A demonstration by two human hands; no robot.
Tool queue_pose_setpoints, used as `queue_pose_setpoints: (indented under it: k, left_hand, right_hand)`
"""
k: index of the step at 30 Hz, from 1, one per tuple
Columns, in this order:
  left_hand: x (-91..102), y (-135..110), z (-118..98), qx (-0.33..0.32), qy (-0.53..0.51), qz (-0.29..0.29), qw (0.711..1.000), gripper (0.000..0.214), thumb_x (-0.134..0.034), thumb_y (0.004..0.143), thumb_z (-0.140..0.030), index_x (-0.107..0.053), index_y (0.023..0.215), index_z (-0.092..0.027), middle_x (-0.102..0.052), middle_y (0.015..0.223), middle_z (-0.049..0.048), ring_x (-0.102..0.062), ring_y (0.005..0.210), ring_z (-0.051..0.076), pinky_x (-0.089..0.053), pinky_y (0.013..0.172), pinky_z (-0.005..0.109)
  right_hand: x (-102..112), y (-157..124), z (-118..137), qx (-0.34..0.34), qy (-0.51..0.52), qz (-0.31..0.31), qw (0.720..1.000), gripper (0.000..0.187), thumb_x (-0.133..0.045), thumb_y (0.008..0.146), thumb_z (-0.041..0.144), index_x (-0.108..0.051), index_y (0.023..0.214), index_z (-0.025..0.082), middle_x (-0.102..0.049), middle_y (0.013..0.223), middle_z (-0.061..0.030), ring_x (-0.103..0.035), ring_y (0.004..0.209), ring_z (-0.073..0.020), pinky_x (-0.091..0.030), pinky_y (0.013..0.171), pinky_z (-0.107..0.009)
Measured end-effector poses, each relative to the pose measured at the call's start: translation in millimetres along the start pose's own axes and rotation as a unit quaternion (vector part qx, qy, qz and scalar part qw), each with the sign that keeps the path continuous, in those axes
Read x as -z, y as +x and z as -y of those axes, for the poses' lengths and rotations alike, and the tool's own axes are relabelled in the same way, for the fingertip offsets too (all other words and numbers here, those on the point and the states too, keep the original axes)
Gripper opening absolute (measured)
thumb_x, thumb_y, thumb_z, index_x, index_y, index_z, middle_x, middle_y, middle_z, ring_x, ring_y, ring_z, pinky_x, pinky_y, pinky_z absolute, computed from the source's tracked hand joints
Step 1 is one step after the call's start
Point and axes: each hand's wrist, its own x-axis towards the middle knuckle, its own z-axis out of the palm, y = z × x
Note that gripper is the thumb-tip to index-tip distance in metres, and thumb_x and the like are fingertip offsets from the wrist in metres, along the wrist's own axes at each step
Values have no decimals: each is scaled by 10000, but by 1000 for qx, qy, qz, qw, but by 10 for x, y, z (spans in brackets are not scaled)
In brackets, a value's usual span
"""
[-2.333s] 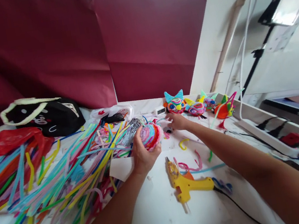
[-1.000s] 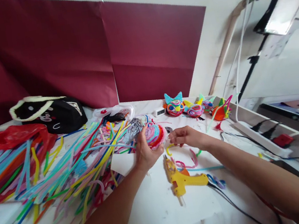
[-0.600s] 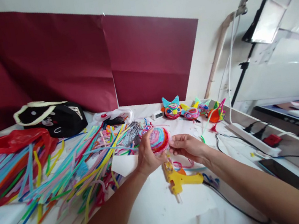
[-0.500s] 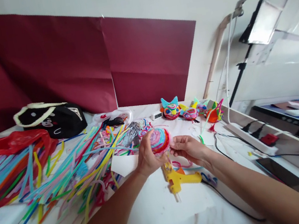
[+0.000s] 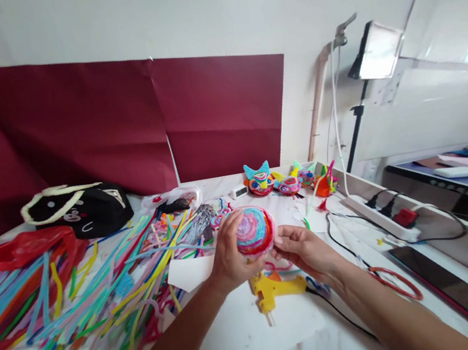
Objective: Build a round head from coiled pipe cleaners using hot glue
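Note:
My left hand point(image 5: 229, 254) is wrapped round the left side of a round piece of coiled pipe cleaners point(image 5: 255, 230), banded in pink, blue and red. At its right edge my right hand point(image 5: 297, 248) pinches thumb against fingers on what looks like the pink pipe cleaner along the rim; the fingertips partly hide it. Just below the hands lies a yellow hot glue gun point(image 5: 276, 289), its nozzle end hidden behind the left hand and its cord running off to the lower right. Behind the round piece lie pink pipe-cleaner loops.
Loose pipe cleaners point(image 5: 112, 281) cover the left of the table, beside a red plastic bag point(image 5: 17, 255) and a black bag point(image 5: 82, 214). Finished pipe-cleaner heads point(image 5: 260, 182) stand at the back. A power strip point(image 5: 382, 218) and a dark phone-like slab point(image 5: 453, 287) lie right.
The view has shifted slightly, sliding the surroundings left and lower. The round piece now faces the camera more fully. Both hands stay on it.

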Motion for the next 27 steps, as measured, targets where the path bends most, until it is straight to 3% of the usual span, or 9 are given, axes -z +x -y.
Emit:
queue_pose_setpoints:
  k: [7, 12, 20, 24, 27]
  left_hand:
    - [101, 196, -128, -29, -6, 11, 1000, 984, -780, 669, -412, -237, 1458, -186, -413, 1446, 218, -367, 1376, 375, -275, 1129, 604]
    - [115, 229, -177, 35, -21, 8, 999, 1017, -731, 689, -569, -210, 1480, -200, -363, 1480, 221, -360, 1381, 374, -328, 1114, 557]
    - [55, 122, -128, 126, -92, 17, 988, 1051, -734, 656, -614, -223, 1482, -211, -355, 1492, 215, -348, 1389, 372, -302, 1130, 543]
    - [22, 115, -130, 212, -195, -13, 958, 830, -635, 797, -556, -270, 1458, -210, -424, 1444, 189, -387, 1372, 316, -310, 1132, 503]
    - [31, 181, -170, 306, -246, -46, 918, 571, -525, 886, -512, -440, 1341, -177, -562, 1282, 159, -526, 1233, 272, -411, 1049, 445]
  right_hand:
    - [14, -103, -25, 37, 52, 0, 998, 249, -844, 671, 330, -692, 763, 155, -689, 668, -18, -610, 597, -97, -503, 616, -207]
    - [62, -109, -64, 57, 90, -7, 994, 235, -845, 673, 315, -682, 760, 170, -685, 675, -11, -613, 602, -99, -510, 629, -209]
    - [129, -96, -135, 63, 147, -22, 987, 261, -864, 647, 289, -694, 813, 182, -669, 691, -1, -610, 628, -100, -515, 640, -205]
    - [138, -92, -137, 77, 163, -27, 983, 272, -864, 644, 272, -697, 843, 192, -657, 744, 0, -585, 647, -99, -507, 639, -209]
    - [132, -103, -128, 75, 164, -34, 983, 292, -871, 628, 291, -694, 842, 200, -651, 759, 1, -580, 642, -106, -502, 637, -225]
